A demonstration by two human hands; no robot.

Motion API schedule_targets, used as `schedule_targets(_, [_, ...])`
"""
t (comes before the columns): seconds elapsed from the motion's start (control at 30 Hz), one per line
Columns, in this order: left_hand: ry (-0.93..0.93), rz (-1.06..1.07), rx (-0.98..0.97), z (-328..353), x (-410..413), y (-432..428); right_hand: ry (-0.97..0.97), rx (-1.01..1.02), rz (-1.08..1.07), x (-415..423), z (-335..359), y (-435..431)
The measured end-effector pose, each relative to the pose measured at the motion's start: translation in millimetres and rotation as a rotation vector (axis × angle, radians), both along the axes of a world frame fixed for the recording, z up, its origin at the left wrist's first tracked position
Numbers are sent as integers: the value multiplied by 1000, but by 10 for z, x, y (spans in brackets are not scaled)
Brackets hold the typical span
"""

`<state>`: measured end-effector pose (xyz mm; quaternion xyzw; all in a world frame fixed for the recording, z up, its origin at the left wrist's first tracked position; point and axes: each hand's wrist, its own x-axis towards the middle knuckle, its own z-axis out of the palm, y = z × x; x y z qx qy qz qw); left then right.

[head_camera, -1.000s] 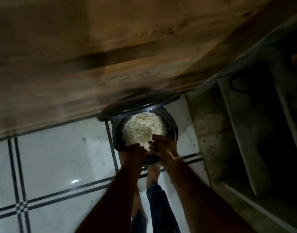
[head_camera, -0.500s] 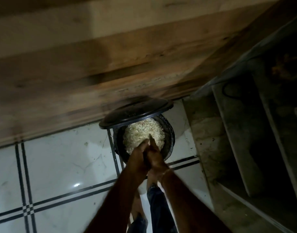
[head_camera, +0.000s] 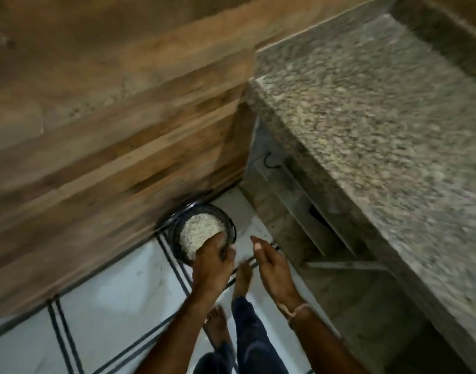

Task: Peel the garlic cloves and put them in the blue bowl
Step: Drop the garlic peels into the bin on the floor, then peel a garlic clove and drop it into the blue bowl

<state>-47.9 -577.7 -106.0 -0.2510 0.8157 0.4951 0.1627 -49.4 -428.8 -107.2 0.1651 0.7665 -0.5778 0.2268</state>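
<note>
Neither a blue bowl nor a whole garlic clove shows anywhere, so the peeling and filling look to be either finished elsewhere or out of view. What shows is a round dark container (head_camera: pixel 229 225) on the white tiled floor (head_camera: pixel 110 298), just below the centre of the frame and against the wooden panel (head_camera: pixel 123 130). It holds a pale flaky heap (head_camera: pixel 202 230), probably the skins. The left hand (head_camera: pixel 211 263) hangs over the container's near rim, back up and fingers bent down; a small pale speck shows at its fingertips, but I cannot tell whether it grips anything. The right hand (head_camera: pixel 273 271), just to the right and clear of the container, is flat with fingers straight and holds nothing. This reads as clearing waste late in the job. The container opens straight up and, being round, has no long axis; no single clove is distinct enough to judge its direction. A speckled stone desk (head_camera: pixel 379 117) fills the right side.
</note>
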Motion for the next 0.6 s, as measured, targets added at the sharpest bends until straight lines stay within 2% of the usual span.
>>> schedule_targets(0.1, [124, -216, -41, 414, 264, 478, 220, 115, -76, 476, 402, 499])
schedule_targets(0.23, [267, -416, -62, 870, 474, 1239, 397, 321, -185, 936, 875, 1278])
schedule_targets(0.37, [408, -601, -69, 1106, 592, 2072, 445, 422, -292, 1307, 1062, 2091])
schedule_targets(0.6, [451, -776, -9, 1212, 963, 3764, 387, 552, -415, 1976, 1113, 3583])
